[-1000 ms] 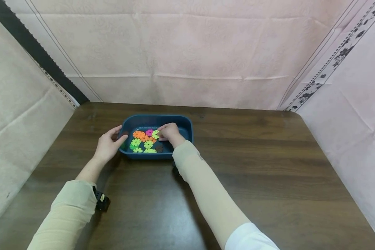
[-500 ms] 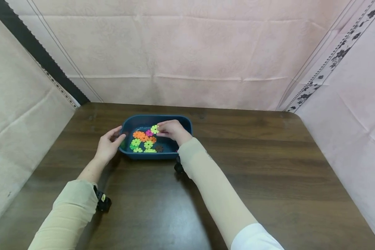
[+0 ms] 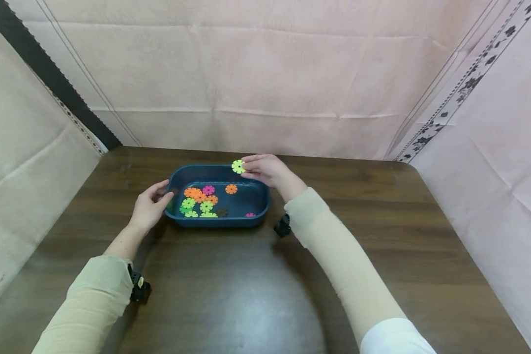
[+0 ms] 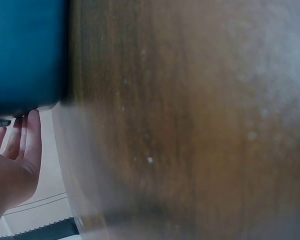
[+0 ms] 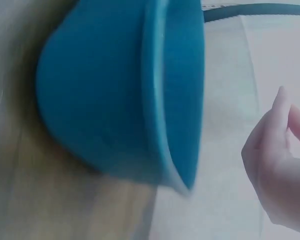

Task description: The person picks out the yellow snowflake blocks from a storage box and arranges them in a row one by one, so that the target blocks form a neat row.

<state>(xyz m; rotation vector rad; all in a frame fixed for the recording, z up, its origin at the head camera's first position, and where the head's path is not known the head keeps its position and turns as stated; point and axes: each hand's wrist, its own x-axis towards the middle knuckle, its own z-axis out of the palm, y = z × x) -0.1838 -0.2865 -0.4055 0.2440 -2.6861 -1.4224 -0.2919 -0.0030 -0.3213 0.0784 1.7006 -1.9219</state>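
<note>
Between the thumb and fingertips of my right hand [image 3: 269, 170] is pinched a yellow-green snowflake disc [image 3: 237, 166], with a slotted, flower-like edge. It is held up over the far rim of a dark blue plastic tub [image 3: 217, 222]. My left hand [image 3: 146, 212] holds the tub's left end, thumb at the rim; in the left wrist view, its fingertips touch the tub wall [image 4: 27, 60]. Inside lie several more discs: orange ones [image 3: 192, 192], green ones [image 3: 188, 202], a magenta one [image 3: 208, 190] and a dark brown one [image 3: 221, 212]. The right wrist view does not show the held disc.
The tub stands on a brown wood-grain table [image 3: 336, 246], towards its far edge. Pale cloth [image 3: 270, 73] hangs behind and at both sides. A black wrist camera [image 3: 140, 289] sits on the left wrist, another [image 3: 282, 226] on the right.
My right hand has lifted the yellow-green disc out of the group and moved it up and to the right. An orange and a magenta disc now show in the tub. My left hand stays at the rim.
</note>
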